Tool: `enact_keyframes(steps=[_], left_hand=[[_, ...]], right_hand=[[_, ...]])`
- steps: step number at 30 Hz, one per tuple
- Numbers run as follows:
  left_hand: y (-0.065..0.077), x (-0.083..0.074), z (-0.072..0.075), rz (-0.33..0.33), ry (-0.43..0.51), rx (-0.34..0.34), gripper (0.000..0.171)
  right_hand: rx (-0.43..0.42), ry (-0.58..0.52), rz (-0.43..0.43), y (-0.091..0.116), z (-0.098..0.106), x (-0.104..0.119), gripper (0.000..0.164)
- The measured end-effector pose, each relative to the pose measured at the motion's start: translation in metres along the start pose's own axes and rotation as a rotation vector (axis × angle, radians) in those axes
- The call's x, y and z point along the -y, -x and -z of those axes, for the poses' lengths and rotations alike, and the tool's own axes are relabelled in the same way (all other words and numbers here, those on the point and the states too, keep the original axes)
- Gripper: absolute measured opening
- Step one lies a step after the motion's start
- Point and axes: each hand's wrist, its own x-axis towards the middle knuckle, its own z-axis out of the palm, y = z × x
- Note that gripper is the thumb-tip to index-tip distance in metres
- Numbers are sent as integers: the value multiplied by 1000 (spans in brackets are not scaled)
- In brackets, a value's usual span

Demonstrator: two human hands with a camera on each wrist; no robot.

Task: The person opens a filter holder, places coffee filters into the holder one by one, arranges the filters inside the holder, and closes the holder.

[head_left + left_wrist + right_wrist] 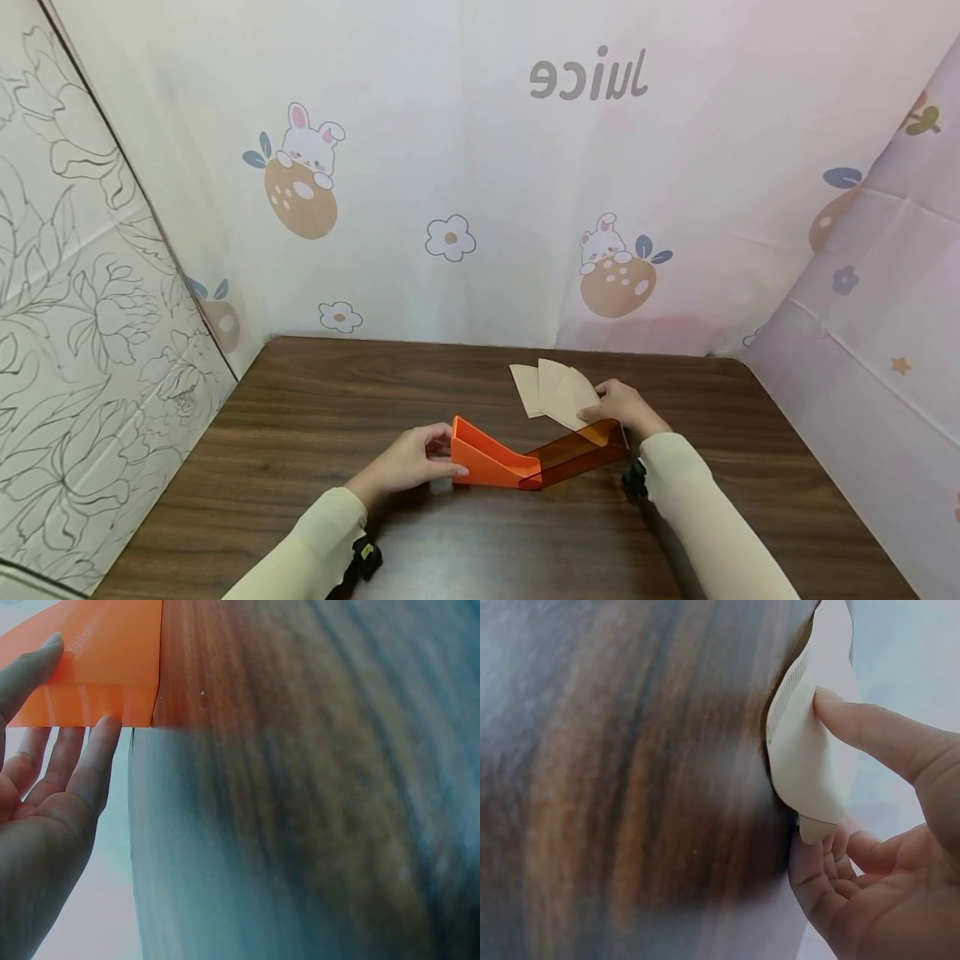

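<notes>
In the head view my left hand holds the end of an orange coffee filter holder on the table. The left wrist view shows its thumb on the orange wall and the fingertips at the lower edge. A see-through brown lid hangs open to the right, joined at the holder's low end. Behind it lie several tan paper coffee filters, fanned out. My right hand pinches the right-hand one at its edge. The right wrist view has the thumb on top of the paper, fingers underneath.
The dark wood table meets a printed curtain at the back. A white panel with flower drawings stands along the left, and another curtain closes the right side. Black straps with small devices sit at both wrists.
</notes>
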Motion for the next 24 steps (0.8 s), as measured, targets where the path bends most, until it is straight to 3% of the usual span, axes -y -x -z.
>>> enact_keyframes(steps=[10,24], left_hand=[[0,0,0,-4,7,-2,33],[0,0,-1,-2,15,-6,32]], right_hand=[[-29,-89,2,4,-2,-13,66],[-5,-143,33,8,1,-19,57]])
